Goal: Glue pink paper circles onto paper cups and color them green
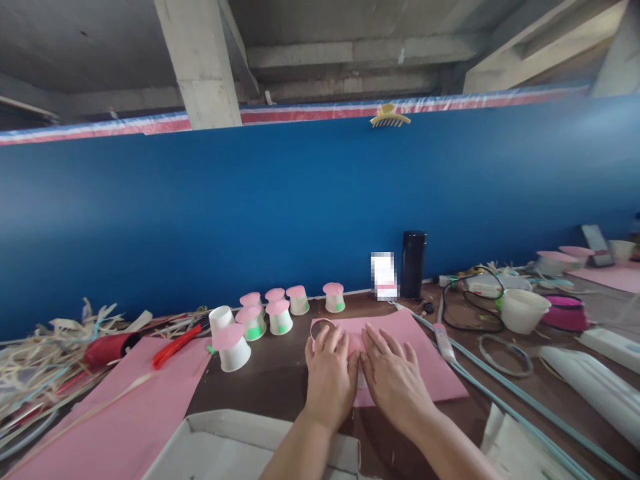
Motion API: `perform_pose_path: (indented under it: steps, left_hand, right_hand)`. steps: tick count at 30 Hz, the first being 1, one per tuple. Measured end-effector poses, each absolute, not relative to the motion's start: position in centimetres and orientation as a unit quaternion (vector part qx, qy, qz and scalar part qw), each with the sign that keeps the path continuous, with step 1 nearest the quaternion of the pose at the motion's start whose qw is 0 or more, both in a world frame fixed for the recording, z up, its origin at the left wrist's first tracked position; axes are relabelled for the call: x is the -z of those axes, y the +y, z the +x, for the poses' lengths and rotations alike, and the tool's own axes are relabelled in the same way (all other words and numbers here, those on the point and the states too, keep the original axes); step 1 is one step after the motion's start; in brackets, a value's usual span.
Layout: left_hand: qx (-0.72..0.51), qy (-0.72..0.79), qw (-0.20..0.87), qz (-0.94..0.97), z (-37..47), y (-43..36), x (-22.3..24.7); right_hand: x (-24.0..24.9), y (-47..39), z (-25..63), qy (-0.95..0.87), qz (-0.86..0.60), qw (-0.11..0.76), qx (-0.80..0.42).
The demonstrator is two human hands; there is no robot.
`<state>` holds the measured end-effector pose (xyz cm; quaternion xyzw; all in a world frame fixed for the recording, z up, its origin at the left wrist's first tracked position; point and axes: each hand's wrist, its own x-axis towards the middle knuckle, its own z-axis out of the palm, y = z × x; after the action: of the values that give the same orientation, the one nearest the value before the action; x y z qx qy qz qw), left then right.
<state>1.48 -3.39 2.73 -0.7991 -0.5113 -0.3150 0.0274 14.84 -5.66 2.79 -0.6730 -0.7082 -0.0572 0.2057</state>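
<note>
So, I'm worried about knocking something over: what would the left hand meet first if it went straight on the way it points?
The left hand would probably meet the brown ring at its fingertips first, perhaps touching it already; depth is unclear. Beyond that stands a pink-topped cup.

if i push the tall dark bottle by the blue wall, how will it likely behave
The tall dark bottle stands upright on a narrow base, so a high push would likely tip it. Its rounded sides suggest it might roll once down.
</note>
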Motion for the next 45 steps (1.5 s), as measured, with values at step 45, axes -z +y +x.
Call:
perform_pose_path:
  steps: [45]
  left_hand:
    - [0.202,-0.516,0.223,-0.802,1.3,-3.9,-1.7]
  right_hand:
    - [-1.4,-6.5,16.3,-0.738,-0.662,0.129,0.015]
